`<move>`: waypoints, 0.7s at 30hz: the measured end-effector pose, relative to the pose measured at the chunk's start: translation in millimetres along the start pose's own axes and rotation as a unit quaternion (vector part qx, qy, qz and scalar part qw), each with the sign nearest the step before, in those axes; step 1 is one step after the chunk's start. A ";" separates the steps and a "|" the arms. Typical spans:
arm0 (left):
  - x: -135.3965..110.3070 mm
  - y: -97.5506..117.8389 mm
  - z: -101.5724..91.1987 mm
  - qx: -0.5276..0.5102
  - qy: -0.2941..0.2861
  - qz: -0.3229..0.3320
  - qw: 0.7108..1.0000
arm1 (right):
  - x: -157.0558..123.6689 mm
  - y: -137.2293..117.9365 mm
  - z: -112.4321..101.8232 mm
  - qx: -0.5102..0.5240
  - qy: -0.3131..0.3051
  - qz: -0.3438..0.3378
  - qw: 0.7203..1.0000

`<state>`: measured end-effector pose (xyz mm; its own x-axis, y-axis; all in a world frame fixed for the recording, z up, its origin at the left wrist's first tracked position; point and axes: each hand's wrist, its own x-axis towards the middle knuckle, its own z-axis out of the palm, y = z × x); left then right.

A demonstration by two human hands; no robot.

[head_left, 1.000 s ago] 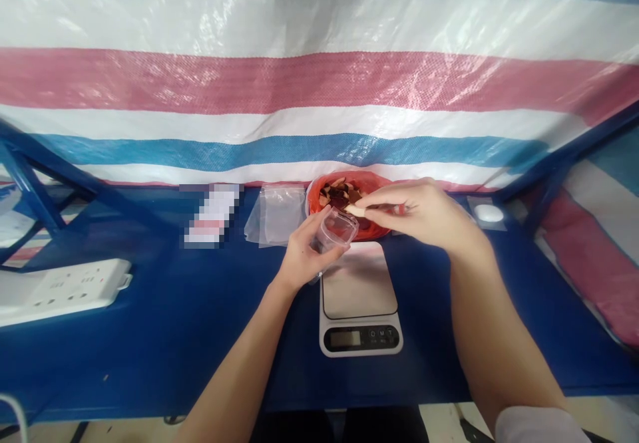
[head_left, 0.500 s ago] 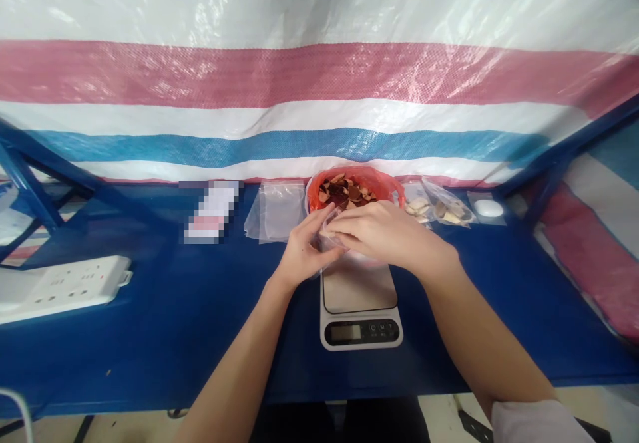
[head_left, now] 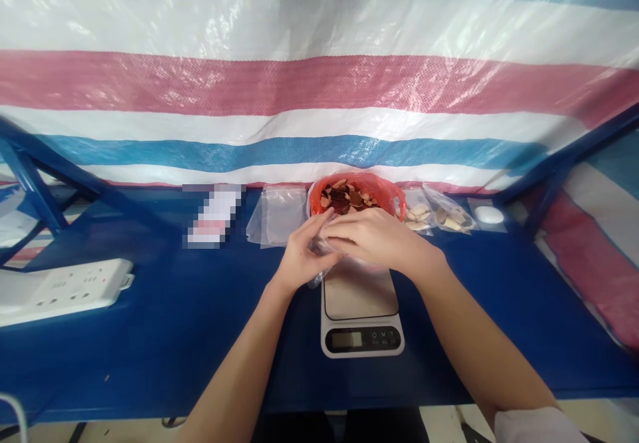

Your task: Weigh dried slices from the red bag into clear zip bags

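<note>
Above the back of a digital kitchen scale (head_left: 362, 296), my left hand (head_left: 302, 257) grips a clear plastic bag (head_left: 315, 278), fingers and thumb curled around its left side. My right hand (head_left: 379, 238) is closed at the top of the same bag, its fingers pressed together there. Most of the bag and whatever is inside it are hidden by my hands. Just beyond them sits a red plastic bag (head_left: 394, 190), open at the top, holding brown dried slices (head_left: 349, 193).
Flat clear bags (head_left: 284, 213) lie left of the red bag, and a blurred-out item (head_left: 214, 217) beyond them. Filled bags (head_left: 452, 213) and a white oval object (head_left: 489, 215) lie to the right. A power strip (head_left: 84, 287) occupies the table's left. Striped sheeting (head_left: 319, 84) hangs behind.
The whole view has shifted slightly, with the table lower in the picture. My right hand has moved a little to the left over the clear bag; both hands stay on it.
</note>
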<state>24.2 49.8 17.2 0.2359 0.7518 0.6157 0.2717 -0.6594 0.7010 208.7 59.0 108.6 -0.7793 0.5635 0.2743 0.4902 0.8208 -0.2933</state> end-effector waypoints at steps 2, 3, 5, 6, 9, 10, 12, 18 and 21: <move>0.0 0.7 -0.6 0.003 0.002 -0.011 1.000 | -0.3 1.0 -1.3 0.024 0.008 -0.001 1.000; 0.2 1.2 -1.0 0.003 0.004 -0.017 1.000 | -0.7 1.5 -3.0 0.037 0.013 -0.001 0.999; 0.7 2.3 -1.7 -0.001 0.015 -0.025 1.000 | -2.1 2.7 -8.3 0.061 0.028 0.007 0.998; 1.0 2.7 -2.1 -0.005 0.021 -0.030 0.999 | -2.9 3.5 -11.6 0.069 0.037 0.016 0.997; 1.6 2.7 -3.5 -0.016 0.038 -0.043 0.998 | -4.7 7.2 -20.1 0.076 0.079 0.072 0.991; 1.5 2.2 -3.9 -0.020 0.041 -0.045 0.998 | -5.0 9.0 -21.5 0.076 0.091 0.098 0.988; 0.9 0.5 -4.4 -0.026 0.045 -0.043 0.998 | -4.8 12.9 -21.3 0.080 0.098 0.148 0.981; -1.7 -4.1 -1.0 -0.025 0.050 -0.019 0.998 | -2.3 18.6 -9.5 0.121 0.035 0.211 0.969; -1.4 -2.4 0.7 -0.012 0.036 -0.028 0.999 | -2.0 14.5 -8.9 0.134 0.034 0.219 0.966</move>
<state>23.8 50.3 14.4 0.1530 0.7865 0.5984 0.2595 -0.6162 0.7436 220.9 70.5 112.0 -0.4881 0.8636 0.1263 0.6419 0.4532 -0.6185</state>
